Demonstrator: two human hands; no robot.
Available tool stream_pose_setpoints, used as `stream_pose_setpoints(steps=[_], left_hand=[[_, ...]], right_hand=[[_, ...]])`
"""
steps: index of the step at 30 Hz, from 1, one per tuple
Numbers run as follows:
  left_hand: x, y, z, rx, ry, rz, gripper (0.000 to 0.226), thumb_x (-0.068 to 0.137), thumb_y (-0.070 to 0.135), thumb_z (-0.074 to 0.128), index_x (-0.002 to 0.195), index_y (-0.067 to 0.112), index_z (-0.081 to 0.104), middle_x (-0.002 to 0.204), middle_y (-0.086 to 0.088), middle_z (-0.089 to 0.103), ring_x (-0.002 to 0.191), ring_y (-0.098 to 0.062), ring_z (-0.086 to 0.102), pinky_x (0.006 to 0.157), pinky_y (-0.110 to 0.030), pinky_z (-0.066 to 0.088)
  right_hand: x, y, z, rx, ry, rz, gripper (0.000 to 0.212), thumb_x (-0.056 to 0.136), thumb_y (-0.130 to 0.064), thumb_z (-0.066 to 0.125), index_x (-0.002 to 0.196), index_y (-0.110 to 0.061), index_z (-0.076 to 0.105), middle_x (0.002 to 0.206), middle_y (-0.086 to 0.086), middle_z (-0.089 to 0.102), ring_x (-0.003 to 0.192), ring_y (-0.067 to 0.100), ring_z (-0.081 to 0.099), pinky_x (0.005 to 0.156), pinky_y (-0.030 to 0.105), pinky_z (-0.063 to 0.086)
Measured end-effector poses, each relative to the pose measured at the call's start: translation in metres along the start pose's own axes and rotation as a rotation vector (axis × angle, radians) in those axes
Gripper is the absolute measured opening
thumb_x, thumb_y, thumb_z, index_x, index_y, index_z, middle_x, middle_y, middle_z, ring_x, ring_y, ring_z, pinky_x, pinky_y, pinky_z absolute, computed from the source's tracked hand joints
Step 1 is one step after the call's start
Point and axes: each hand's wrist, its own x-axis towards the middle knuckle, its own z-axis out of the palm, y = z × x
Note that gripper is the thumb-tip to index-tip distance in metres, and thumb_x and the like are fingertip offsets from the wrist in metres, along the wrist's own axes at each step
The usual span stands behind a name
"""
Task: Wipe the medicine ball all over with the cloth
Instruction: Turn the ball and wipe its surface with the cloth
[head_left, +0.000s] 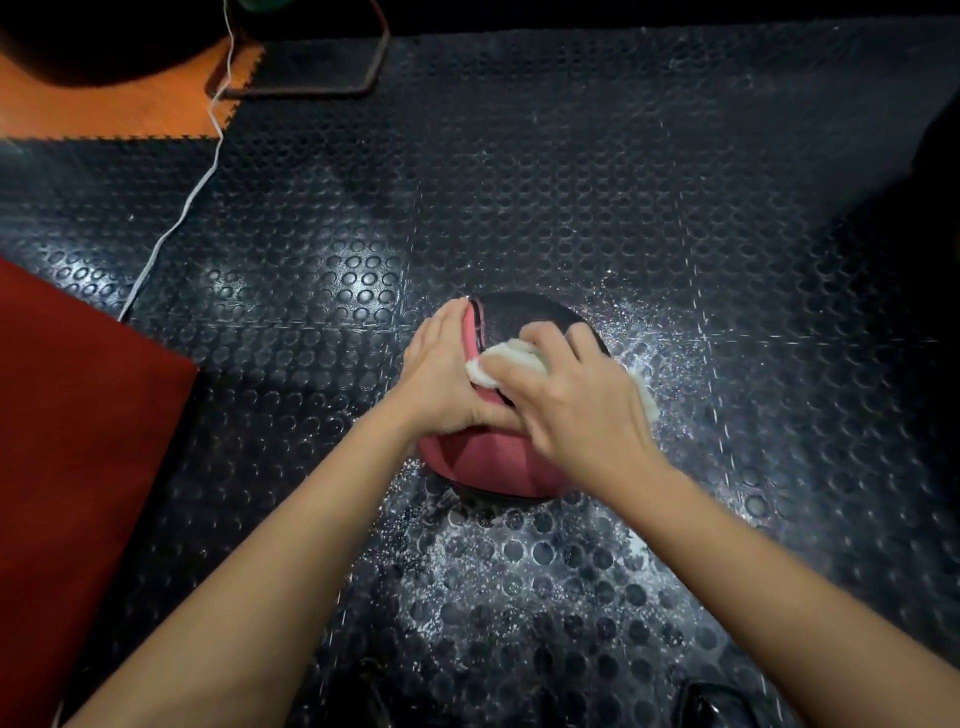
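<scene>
Pressing the white cloth (506, 361) flat on the pink and black medicine ball (488, 462) with my right hand (582, 400), I hold the ball steady on the bumpy black floor mat (571, 182) with my spread left hand (441, 374).

Both bare arms reach forward, left hand (447, 371) spread flat, right hand (576, 395) cupped with fingers (550, 345) curled.

Most of the cloth (506, 358) is hidden under the right hand (582, 400); the ball (519, 317) is half covered by both hands.
</scene>
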Motion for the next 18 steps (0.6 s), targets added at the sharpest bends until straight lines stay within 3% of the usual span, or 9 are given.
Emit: stream_pose_setpoints(steps=[3,6,8,10,14,16,18], left_hand=[[-0.001,0.003,0.005,0.065,-0.022,0.021,0.161,0.029,0.072,0.079,0.155,0.015,-0.003,0.163,0.002,-0.002,0.15,-0.02,-0.006,0.123,-0.042,0.001],[0.001,0.009,0.008,0.099,0.0,0.036,0.167,0.017,0.083,0.065,0.155,0.015,-0.002,0.162,0.001,0.001,0.15,-0.023,-0.003,0.122,-0.045,0.004],[0.006,0.013,0.007,0.09,0.007,0.027,0.162,0.023,0.077,0.074,0.155,0.016,0.003,0.161,0.002,0.006,0.149,-0.023,0.001,0.122,-0.044,0.007],[0.01,0.016,0.007,0.084,0.0,0.008,0.153,0.034,0.064,0.087,0.155,0.018,0.004,0.161,0.004,0.004,0.149,-0.021,0.0,0.122,-0.046,0.007],[0.011,0.026,0.012,0.11,-0.002,-0.017,0.146,0.048,0.051,0.091,0.155,0.019,-0.003,0.162,0.007,-0.002,0.149,-0.02,-0.006,0.119,-0.056,0.007],[0.006,0.033,0.016,0.161,-0.029,-0.01,0.153,0.043,0.057,0.09,0.155,0.017,-0.007,0.162,0.007,-0.007,0.149,-0.022,-0.01,0.119,-0.057,0.005],[0.004,0.039,0.02,0.204,-0.044,0.001,0.158,0.04,0.061,0.089,0.154,0.016,-0.01,0.162,0.006,-0.009,0.149,-0.023,-0.012,0.119,-0.056,0.002]], right_hand=[[0.026,0.011,-0.001,-0.017,0.007,0.038,0.021,0.09,-0.034,0.057,0.109,-0.033,0.066,0.107,0.004,0.055,0.091,0.025,0.048,0.052,0.028,0.036],[0.069,0.021,0.0,0.078,-0.106,0.213,0.03,0.098,-0.038,0.042,0.123,-0.037,0.058,0.119,0.0,0.048,0.111,0.023,0.041,0.073,0.035,0.038],[0.069,0.022,-0.002,0.074,-0.115,0.25,0.03,0.099,-0.036,0.041,0.124,-0.039,0.057,0.12,0.0,0.046,0.111,0.022,0.041,0.074,0.035,0.037],[0.044,0.017,-0.005,0.025,-0.027,0.197,0.025,0.096,-0.034,0.045,0.115,-0.039,0.061,0.114,0.0,0.047,0.102,0.022,0.043,0.063,0.031,0.035],[0.0,0.015,-0.005,0.046,0.075,0.154,0.019,0.087,-0.028,0.063,0.104,-0.035,0.068,0.101,0.001,0.054,0.084,0.023,0.049,0.05,0.025,0.031],[0.018,0.025,-0.006,0.062,0.043,0.211,0.021,0.093,-0.03,0.054,0.109,-0.038,0.065,0.106,-0.001,0.052,0.094,0.022,0.047,0.056,0.028,0.036],[0.046,0.038,-0.005,0.138,-0.05,0.315,0.026,0.097,-0.035,0.046,0.117,-0.04,0.061,0.112,-0.002,0.049,0.105,0.022,0.043,0.072,0.032,0.039]])
